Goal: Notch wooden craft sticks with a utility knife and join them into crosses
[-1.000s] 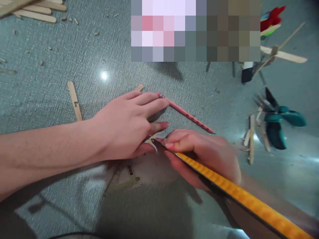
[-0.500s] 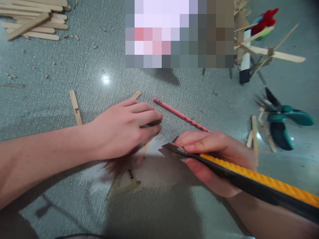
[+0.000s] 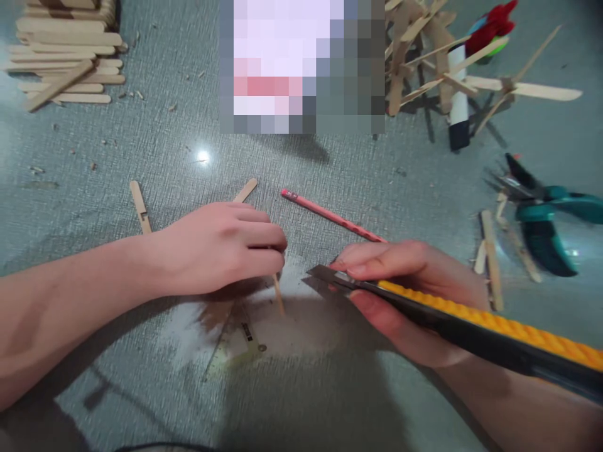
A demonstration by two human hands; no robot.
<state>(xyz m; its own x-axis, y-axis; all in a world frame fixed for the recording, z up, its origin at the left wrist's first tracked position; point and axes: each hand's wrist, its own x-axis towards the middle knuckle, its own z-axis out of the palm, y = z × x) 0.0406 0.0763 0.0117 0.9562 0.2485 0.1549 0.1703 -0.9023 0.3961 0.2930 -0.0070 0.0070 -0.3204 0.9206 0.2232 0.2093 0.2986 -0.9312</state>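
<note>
Craft sticks (image 3: 70, 63) lie piled leftmost on the worktop (image 3: 164, 138), 1 notched stick (image 3: 136, 194) nearer. The left hand (image 3: 226, 248) pinches 1 narrow stick (image 3: 279, 298), near end showing. The right hand (image 3: 409, 267) grips a utility knife (image 3: 452, 326), blade bared; pliers (image 3: 537, 213) lie farther right.

Knife (image 3: 464, 326) in right fingers (image 3: 381, 258), stick (image 3: 279, 295), pencil (image 3: 330, 216)
</note>
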